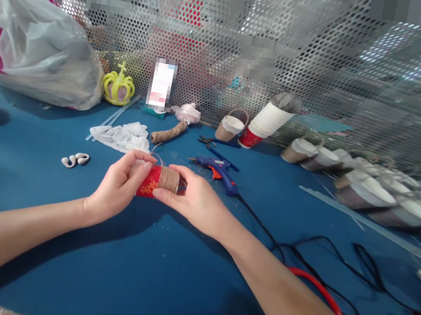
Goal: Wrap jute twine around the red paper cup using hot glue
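Between my hands a red paper cup [148, 181] lies on its side above the table, gold characters on its wall. Jute twine [169, 178] is wound around the part of the cup toward my right hand. My left hand [124, 177] is closed around the rim end. My right hand [191, 197] grips the twine-wrapped base end, its thumb in front. A loose strand runs from the cup up to a coil of twine [169, 133] just behind. A blue glue gun [218, 171] lies to the right of the cup, with pliers [217, 142] behind it.
White lace [122, 136] and white clips [75, 160] lie left. Behind stand a yellow crown [118, 88], a phone [162, 84], a small twine-wrapped bucket [231, 128] and stacked cups [269, 121]. Several finished buckets [367, 190] sit right, near a black cord [259, 223]. A plastic bag [51, 42] fills the back left.
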Available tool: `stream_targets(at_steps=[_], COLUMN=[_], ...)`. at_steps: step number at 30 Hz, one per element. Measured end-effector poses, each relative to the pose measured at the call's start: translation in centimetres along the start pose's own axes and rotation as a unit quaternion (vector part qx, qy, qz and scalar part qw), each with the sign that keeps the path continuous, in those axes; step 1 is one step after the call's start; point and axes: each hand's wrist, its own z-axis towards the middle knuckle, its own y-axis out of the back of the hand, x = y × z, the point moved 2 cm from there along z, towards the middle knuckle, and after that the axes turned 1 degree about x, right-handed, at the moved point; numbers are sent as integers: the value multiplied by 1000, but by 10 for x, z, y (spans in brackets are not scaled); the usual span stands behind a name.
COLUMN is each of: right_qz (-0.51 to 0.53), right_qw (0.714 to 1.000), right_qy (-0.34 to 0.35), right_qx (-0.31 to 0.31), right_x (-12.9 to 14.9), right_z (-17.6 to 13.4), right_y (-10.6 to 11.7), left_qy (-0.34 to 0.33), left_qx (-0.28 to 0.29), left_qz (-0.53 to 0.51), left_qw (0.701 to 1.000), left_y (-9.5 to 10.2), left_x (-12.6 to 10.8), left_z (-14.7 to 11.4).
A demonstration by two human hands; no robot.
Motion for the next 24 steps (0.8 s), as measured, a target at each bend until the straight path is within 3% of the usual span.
stream_targets(at_steps=[5, 8, 10, 14, 19, 24], right_qz=[166, 197, 167, 7, -151, -198], right_qw=[982, 976, 984, 992, 951, 932], right_qy=[-31, -26, 11, 124, 257, 290], right_qx=[81, 89, 62, -35, -81, -92], right_x=[-13, -18, -20, -24, -26, -31], right_z=[-8, -13, -15, -20, -27, -29], right_y=[7, 10, 11, 11, 7, 3], left_qy=[-121, -149, -137, -55, 25, 41], left_qx=[44, 82, 103, 125, 152, 163], left_qz=[62, 67, 61, -4, -63, -19], left_qw=[990, 983, 983, 991, 986, 986], left_y=[-1, -1, -2, -2, -3, -4], left_x=[-8, -7, -5, -3, -3, -1], left_z=[-7, -11, -11, -7, -1, 1])
